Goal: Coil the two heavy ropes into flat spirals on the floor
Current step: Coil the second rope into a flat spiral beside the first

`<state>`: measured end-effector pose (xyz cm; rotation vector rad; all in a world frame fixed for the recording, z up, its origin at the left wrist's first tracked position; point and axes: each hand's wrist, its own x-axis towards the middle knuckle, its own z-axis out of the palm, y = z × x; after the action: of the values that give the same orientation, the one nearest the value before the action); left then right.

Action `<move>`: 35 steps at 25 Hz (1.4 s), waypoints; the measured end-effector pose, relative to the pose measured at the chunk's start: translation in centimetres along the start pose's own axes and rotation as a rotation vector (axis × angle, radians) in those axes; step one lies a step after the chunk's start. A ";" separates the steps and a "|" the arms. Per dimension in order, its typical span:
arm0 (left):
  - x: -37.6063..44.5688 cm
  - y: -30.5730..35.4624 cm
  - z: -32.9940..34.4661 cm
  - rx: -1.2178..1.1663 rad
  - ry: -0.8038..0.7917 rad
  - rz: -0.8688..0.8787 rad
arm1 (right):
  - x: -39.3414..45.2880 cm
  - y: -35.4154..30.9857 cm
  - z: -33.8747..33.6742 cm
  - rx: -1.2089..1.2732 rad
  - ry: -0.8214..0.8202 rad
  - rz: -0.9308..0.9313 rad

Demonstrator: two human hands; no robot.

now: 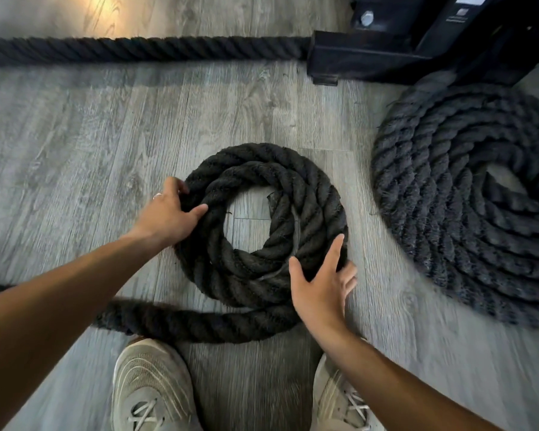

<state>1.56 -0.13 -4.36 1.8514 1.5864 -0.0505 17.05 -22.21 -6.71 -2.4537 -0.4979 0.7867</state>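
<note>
A thick black rope lies in a small flat coil (262, 169) of about three turns on the grey wood floor, with a bare hole in its middle. Its loose tail (181, 323) runs off to the left along the floor below the coil. My left hand (168, 213) grips the coil's left edge, thumb over the top. My right hand (322, 286) lies flat with spread fingers on the coil's lower right edge. At the right lies a second, larger rope coil (461, 231) of several turns.
A straight stretch of black rope (137, 48) crosses the floor at the top and ends at a black metal machine base (417, 45) in the upper right corner. My two beige trainers (151, 387) stand just below the small coil.
</note>
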 end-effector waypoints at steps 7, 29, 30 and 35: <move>-6.3 -2.3 2.7 -0.118 0.040 -0.139 | 11.8 -3.7 -4.3 -0.209 -0.242 -0.285; -3.8 -5.2 1.6 -0.313 -0.046 -0.268 | 10.7 -1.8 -5.0 -0.097 -0.102 -0.364; -5.7 -5.1 2.3 -0.294 -0.059 -0.263 | 12.4 -3.0 -5.3 -0.098 -0.104 -0.417; -10.1 -4.4 4.9 -0.474 -0.167 -0.256 | 15.1 -6.5 -3.8 -0.100 0.038 -0.399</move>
<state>-3.00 -11.26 -5.61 1.2468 1.5485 0.0522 29.72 -11.11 -6.87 -2.3398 -0.9935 0.5581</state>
